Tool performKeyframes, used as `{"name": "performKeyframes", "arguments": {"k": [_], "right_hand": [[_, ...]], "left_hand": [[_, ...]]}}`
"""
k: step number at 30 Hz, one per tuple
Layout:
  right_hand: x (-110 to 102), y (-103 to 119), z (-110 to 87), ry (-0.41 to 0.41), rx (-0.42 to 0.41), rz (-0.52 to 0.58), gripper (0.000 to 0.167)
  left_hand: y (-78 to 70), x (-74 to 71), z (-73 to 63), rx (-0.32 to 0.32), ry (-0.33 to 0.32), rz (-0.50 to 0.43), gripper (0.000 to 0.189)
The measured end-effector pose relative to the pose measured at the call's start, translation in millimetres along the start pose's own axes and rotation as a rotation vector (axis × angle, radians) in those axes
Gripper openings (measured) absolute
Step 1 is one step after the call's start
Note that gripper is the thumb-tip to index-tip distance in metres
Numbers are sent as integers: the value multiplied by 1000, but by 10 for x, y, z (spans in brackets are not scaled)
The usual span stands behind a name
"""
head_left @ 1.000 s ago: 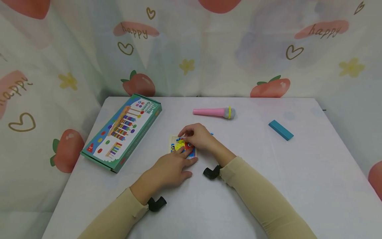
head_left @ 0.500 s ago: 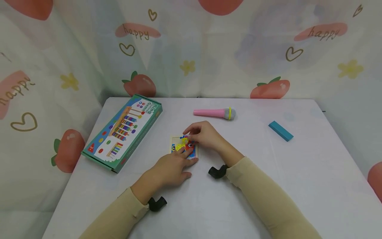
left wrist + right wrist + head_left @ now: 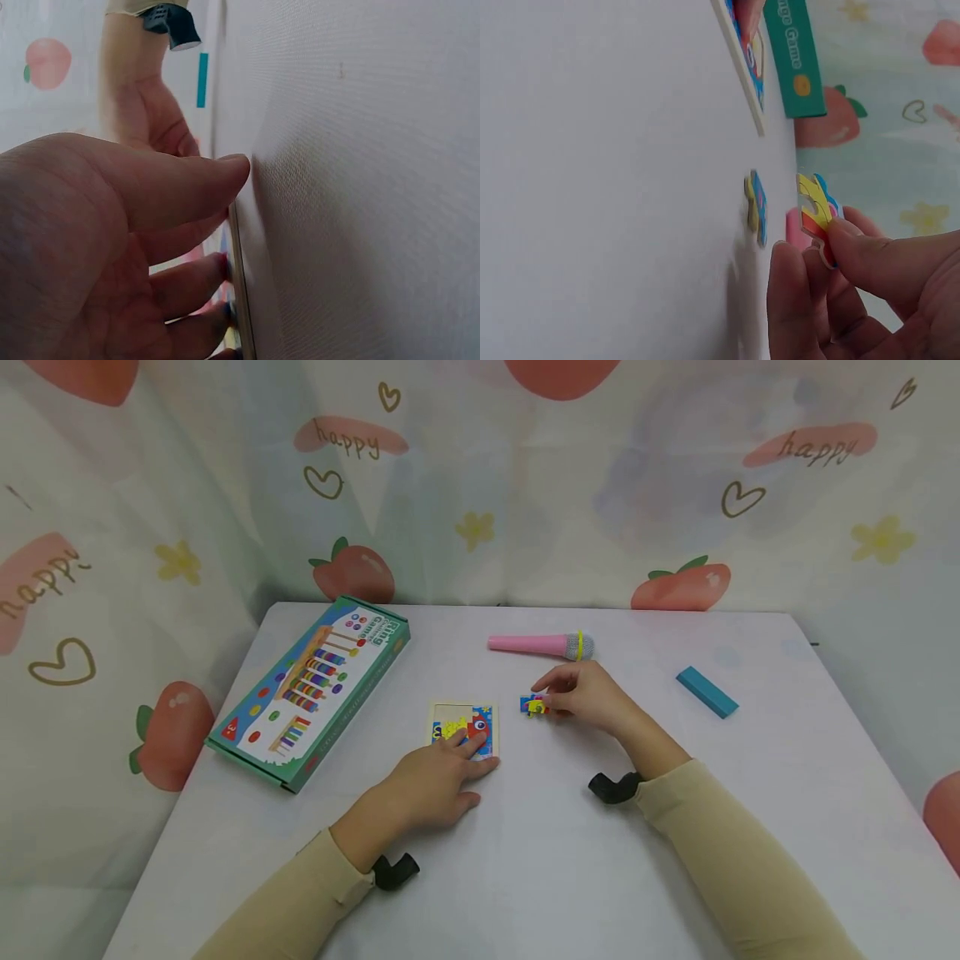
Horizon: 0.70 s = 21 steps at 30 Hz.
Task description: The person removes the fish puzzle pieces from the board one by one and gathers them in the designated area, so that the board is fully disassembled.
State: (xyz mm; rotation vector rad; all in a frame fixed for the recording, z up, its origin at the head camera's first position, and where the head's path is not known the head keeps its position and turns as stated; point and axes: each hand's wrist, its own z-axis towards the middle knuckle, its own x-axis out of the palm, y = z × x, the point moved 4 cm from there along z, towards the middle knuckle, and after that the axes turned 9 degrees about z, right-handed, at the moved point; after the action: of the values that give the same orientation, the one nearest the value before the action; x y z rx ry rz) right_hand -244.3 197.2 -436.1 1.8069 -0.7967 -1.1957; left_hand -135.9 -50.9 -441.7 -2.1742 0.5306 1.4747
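Note:
A small jigsaw puzzle board [image 3: 442, 707] with a pale wooden rim lies mid-table, a red, yellow and blue picture in it. Its upper left shows bare backing. My left hand [image 3: 420, 785] rests on the board's lower part with fingers extended, covering some of the picture. Right of the board, my right hand [image 3: 588, 700] pinches a yellow, red and blue puzzle piece [image 3: 815, 206] between thumb and fingers, above the table. A second puzzle piece [image 3: 757, 206], blue and yellow, lies on the table close by; in the head view the two overlap.
A green ring game box [image 3: 315, 685] lies at the left. Behind my right hand is a pink toy microphone [image 3: 528, 645], and a teal block [image 3: 707, 692] lies farther right. A patterned curtain [image 3: 555, 502] hangs behind the white table [image 3: 540, 877].
My right hand has moved from over the board to the right, carrying the pinched puzzle piece away. The board's upper left has come into sight. My left hand stays in place.

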Motion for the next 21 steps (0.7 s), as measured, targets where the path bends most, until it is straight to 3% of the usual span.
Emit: {"name": "performKeyframes", "arguments": {"k": [8,21], "right_hand": [[-247,-145,-55,4,100,-31,26],[-343,-202,-20,36,186,-114,24]], "left_hand": [[6,23,2,-12,-7,-6,60],[5,27,13,-9,-10,3,59]]}}
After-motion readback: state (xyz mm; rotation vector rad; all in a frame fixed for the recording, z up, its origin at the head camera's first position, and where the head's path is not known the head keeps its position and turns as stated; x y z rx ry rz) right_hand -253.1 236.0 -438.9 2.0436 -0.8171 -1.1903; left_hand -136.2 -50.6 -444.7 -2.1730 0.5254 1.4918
